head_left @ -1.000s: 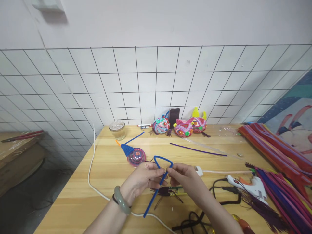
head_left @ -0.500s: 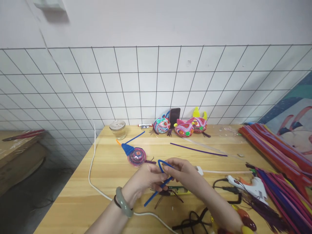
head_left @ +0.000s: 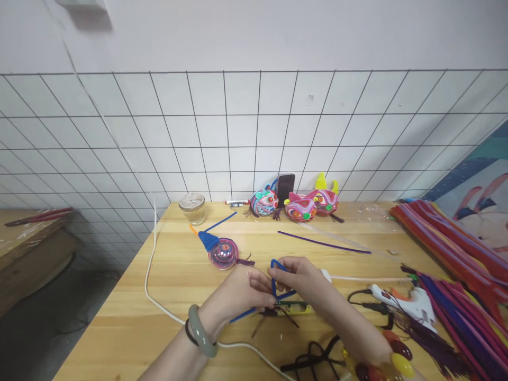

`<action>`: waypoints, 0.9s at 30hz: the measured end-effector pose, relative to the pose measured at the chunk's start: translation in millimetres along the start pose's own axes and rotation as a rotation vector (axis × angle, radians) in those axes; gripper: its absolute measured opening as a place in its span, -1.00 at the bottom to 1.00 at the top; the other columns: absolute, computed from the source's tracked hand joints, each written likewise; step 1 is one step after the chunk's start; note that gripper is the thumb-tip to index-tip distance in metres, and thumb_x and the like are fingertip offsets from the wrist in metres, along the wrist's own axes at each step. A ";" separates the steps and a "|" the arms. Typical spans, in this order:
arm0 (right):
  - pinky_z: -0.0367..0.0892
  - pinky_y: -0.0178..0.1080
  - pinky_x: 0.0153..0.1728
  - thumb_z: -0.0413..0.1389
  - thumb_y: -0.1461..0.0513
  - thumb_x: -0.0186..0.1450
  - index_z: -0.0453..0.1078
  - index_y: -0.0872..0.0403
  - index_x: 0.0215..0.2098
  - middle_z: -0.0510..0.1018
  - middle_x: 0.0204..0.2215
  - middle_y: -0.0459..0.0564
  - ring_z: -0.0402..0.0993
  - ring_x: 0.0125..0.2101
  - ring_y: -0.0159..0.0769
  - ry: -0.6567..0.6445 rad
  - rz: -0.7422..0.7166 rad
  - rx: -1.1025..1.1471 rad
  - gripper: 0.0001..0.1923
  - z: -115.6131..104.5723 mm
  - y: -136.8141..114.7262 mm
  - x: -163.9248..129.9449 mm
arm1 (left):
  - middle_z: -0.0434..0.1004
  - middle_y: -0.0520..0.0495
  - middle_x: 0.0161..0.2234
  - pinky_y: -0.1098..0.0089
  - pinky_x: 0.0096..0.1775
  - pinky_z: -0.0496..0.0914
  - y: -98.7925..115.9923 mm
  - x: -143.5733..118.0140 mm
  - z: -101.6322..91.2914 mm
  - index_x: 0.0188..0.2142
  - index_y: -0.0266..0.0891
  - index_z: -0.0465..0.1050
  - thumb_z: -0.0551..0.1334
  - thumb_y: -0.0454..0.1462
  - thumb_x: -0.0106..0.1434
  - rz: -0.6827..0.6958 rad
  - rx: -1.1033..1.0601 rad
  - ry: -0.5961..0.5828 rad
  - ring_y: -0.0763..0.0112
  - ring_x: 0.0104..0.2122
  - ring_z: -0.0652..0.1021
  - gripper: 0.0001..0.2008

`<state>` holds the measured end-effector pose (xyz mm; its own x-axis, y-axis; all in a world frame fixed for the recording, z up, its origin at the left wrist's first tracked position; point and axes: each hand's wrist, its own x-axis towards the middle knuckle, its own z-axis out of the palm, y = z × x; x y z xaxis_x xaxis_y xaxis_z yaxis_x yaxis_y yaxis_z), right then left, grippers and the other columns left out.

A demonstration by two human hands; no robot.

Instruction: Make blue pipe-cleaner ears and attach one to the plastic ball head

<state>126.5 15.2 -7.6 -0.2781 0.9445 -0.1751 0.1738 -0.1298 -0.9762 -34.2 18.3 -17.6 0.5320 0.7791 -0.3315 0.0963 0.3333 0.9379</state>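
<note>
Between my hands is a blue pipe cleaner (head_left: 273, 279), bent into a small triangular loop with a straight tail running out below my left hand. My left hand (head_left: 248, 290) pinches it near the loop's lower corner. With thumb and fingers closed, my right hand (head_left: 296, 275) grips the loop's right side. Behind my left hand lies a round pink and purple coiled piece (head_left: 223, 254) with a shiny centre, a blue triangular piece (head_left: 208, 241) attached and a dark tassel. A green and yellow tool (head_left: 296, 307) lies under my hands, partly hidden.
Finished colourful figures (head_left: 300, 206) and a phone (head_left: 286, 189) stand at the back beside a glass jar (head_left: 192, 208). A purple pipe cleaner (head_left: 323, 243) lies mid-table. On the right are a white glue gun (head_left: 407, 304) and pipe cleaner bundles (head_left: 444, 312). A white cable (head_left: 150, 270) crosses the left.
The loop in the blue pipe cleaner has become a more angular triangle and shifted slightly right. Its tail now lies mostly behind my left hand.
</note>
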 end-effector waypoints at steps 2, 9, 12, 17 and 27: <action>0.08 -0.38 -0.59 0.17 0.05 0.05 0.31 0.13 -0.62 0.32 -0.72 -0.19 0.18 -0.65 -0.47 0.005 0.015 0.009 -0.69 -2.1 2.8 0.4 | 0.48 -0.02 -0.63 0.50 -0.59 0.25 3.0 -1.6 2.4 -0.51 -0.35 0.48 0.29 -0.38 -0.16 -0.011 0.046 0.004 0.48 -0.61 0.44 -0.87; 0.07 -0.41 -0.61 0.17 0.06 0.07 0.33 0.14 -0.60 0.34 -0.72 -0.19 0.18 -0.67 -0.50 -0.015 0.019 0.026 -0.69 -8.6 11.4 2.3 | 0.48 -0.01 -0.58 0.56 -0.68 0.19 4.2 -3.6 2.5 -0.42 -0.33 0.44 0.29 -0.32 -0.13 -0.020 0.071 -0.041 0.42 -0.58 0.50 -0.79; 0.08 -0.41 -0.61 0.17 0.08 0.07 0.34 0.14 -0.59 0.33 -0.71 -0.19 0.18 -0.67 -0.51 -0.044 0.004 0.032 -0.71 -10.8 13.4 2.3 | 0.47 0.01 -0.59 0.55 -0.66 0.22 0.7 -0.9 -0.9 -0.44 -0.33 0.44 0.30 -0.31 -0.15 -0.020 0.065 -0.055 0.45 -0.61 0.48 -0.79; 0.07 -0.42 -0.63 0.16 0.11 0.08 0.33 0.14 -0.60 0.32 -0.73 -0.20 0.16 -0.68 -0.51 -0.059 0.015 0.008 -0.74 -10.7 11.3 1.2 | 0.45 0.00 -0.63 0.53 -0.64 0.24 -1.1 1.8 -4.0 -0.47 -0.35 0.48 0.32 -0.27 -0.15 -0.036 0.080 -0.075 0.46 -0.61 0.45 -0.78; 0.04 -0.43 -0.65 0.12 0.18 0.09 0.32 0.13 -0.61 0.28 -0.76 -0.24 0.14 -0.71 -0.52 -0.048 0.036 -0.068 -0.80 -6.8 7.0 0.4 | 0.47 -0.05 -0.59 0.54 -0.64 0.22 -1.3 1.3 -2.2 -0.51 -0.35 0.51 0.27 -0.18 -0.03 -0.006 0.136 -0.075 0.52 -0.65 0.42 -0.77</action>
<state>134.1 16.7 -13.7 -0.3154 0.9238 -0.2171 0.2479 -0.1406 -0.9585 -35.5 20.0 -19.5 0.5916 0.7340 -0.3334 0.2099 0.2591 0.9428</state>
